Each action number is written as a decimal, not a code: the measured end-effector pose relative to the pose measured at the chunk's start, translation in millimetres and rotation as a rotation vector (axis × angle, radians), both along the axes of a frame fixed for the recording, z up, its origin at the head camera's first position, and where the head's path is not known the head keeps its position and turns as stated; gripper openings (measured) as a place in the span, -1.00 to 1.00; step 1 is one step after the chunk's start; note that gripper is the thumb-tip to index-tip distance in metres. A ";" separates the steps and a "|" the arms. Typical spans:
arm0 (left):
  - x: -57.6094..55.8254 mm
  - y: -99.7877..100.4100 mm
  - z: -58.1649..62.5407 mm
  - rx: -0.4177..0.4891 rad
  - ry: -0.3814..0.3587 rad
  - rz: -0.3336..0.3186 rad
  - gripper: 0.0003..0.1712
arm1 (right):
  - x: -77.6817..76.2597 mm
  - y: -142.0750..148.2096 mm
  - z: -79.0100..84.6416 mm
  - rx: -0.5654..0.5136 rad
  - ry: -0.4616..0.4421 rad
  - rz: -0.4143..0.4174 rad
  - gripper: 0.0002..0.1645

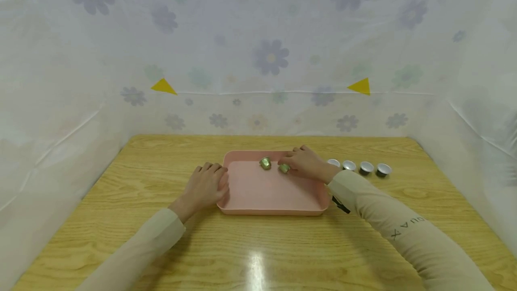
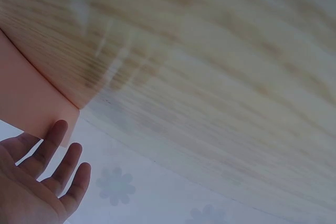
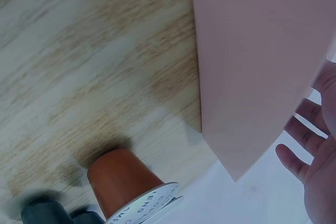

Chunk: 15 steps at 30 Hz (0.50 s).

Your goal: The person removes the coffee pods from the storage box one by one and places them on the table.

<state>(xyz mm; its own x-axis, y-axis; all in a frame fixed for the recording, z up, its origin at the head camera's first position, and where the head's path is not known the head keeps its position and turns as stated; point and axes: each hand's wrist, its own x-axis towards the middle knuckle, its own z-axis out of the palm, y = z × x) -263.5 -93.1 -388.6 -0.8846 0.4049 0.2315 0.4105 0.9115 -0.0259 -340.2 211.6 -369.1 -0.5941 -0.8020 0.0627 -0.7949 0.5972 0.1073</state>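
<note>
A pink tray lies on the wooden table. My left hand holds it by the left rim; in the left wrist view a fingertip of that hand touches the tray's outer wall. Over the tray's back right part, my right hand pinches a green coffee capsule low above the tray floor. Another green coffee capsule lies tilted to its left, near the back wall. In the right wrist view the tray wall hides what the right fingertips hold.
Right of the tray stands a row of several coffee capsules with silver lids up, partly behind my right wrist. A brown-orange capsule with a printed lid shows in the right wrist view. A flowered white curtain encloses the table's back and sides.
</note>
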 end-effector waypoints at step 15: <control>0.6 0.1 0.8 0.001 0.007 -0.002 -0.55 | 1.6 -2.6 -1.0 -0.004 -0.078 0.002 -0.62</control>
<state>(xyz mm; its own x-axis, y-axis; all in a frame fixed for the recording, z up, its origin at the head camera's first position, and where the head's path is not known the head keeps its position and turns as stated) -262.9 -93.0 -387.8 -0.8821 0.4064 0.2381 0.4122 0.9107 -0.0274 -338.6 209.0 -370.1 -0.5957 -0.8029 0.0197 -0.8019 0.5960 0.0421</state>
